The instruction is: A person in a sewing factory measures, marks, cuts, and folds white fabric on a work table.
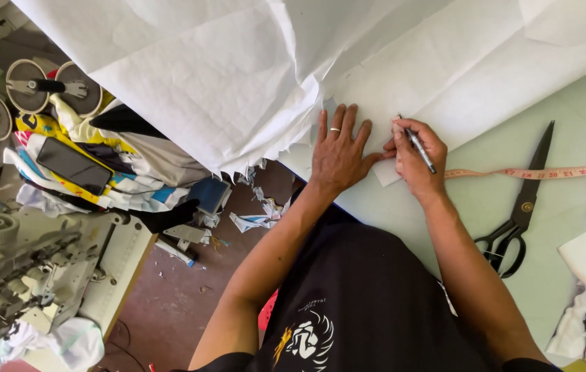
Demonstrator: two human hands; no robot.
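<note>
We have our left hand (339,153) pressed flat on the white pattern paper (251,76), fingers spread, a ring on one of them, the thumb reaching toward our right hand (413,157). The right fingers are pressed together around a pen (419,149), pinching it in a writing grip just above the small paper piece (386,172) that lies on the pale green bench (568,124) at the lower edge of the big sheet.

The pen's long axis runs on a diagonal, from its upper end near the knuckles at upper left down to lower right. Which end carries the tip we cannot tell, since the hand hides where it meets the paper.

What could go wrong, as we judge it: the big sheet is loose and creased, and much of it overhangs the bench edge on the left, so its weight could drag it from under our palm and shift the line. The ragged lower edge could tear if we press hard there. The small piece could slide, since only the thumb and the pen hand sit near it.

The black scissors (523,207) and the pink measuring tape (534,172) lie to the right, well clear of both hands.
</note>
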